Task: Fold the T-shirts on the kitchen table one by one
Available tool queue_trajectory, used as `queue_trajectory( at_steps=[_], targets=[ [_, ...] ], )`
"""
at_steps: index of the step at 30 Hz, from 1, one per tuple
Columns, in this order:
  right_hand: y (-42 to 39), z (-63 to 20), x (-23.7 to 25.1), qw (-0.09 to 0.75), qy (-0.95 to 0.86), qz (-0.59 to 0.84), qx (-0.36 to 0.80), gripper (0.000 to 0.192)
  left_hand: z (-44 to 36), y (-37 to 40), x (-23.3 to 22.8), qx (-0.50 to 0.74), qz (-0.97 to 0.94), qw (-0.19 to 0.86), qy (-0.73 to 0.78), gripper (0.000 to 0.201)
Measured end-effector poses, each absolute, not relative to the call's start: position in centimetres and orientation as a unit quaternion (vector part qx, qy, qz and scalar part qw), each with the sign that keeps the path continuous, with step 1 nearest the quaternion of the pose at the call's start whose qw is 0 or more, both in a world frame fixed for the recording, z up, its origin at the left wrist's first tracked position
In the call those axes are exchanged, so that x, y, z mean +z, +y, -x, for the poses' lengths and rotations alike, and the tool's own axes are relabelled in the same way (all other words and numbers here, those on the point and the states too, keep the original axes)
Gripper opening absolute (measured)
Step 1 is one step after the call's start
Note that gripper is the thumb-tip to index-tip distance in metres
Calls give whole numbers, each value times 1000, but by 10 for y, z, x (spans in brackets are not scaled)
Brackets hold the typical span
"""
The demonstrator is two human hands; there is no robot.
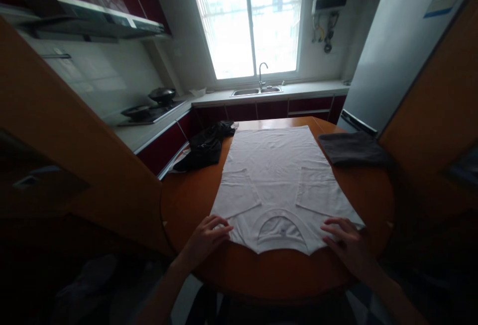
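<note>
A white short-sleeved T-shirt [276, 165] lies spread on the wooden table [269, 277], its round collar towards me and its hem at the far side. Both sleeves rest inward across the body of the shirt. At the left shoulder edge is my left hand [209, 235], its thumb and fingers close together on the fabric. My right hand [349, 243] touches the opposite shoulder, fingers apart and bent over the cloth, with a gap between thumb and forefinger. The undersides of both hands are hidden.
Black clothing [207, 146] is heaped at the table's far left. A folded dark grey cloth [353, 148] sits at the far right, near the fridge [396, 51]. Beyond the table run a counter with a sink [257, 91] and a stove with a pan [162, 96].
</note>
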State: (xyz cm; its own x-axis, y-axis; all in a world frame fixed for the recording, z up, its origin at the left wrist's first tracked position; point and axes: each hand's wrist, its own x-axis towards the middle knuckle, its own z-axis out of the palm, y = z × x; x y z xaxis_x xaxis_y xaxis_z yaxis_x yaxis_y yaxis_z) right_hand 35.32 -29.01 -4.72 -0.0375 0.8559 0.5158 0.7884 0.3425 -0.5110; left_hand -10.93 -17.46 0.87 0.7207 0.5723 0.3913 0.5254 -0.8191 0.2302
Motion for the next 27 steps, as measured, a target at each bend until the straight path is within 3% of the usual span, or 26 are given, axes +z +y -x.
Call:
queue_trajectory(
  at_steps=[9,17,22,27],
  targets=[
    [-290,-359,-43,322,-785,525,61,12,113,-181,15,198,-943,39,266,11],
    [-291,-369,-27,289,-826,483,22,10,114,-180,18,142,-961,35,234,29],
    [-289,-373,-21,285,-845,452,23,19,115,-172,25,96,-968,72,221,47],
    [-290,-380,-26,269,-855,444,7,32,121,-167,19,101,-958,27,265,66]
  ],
)
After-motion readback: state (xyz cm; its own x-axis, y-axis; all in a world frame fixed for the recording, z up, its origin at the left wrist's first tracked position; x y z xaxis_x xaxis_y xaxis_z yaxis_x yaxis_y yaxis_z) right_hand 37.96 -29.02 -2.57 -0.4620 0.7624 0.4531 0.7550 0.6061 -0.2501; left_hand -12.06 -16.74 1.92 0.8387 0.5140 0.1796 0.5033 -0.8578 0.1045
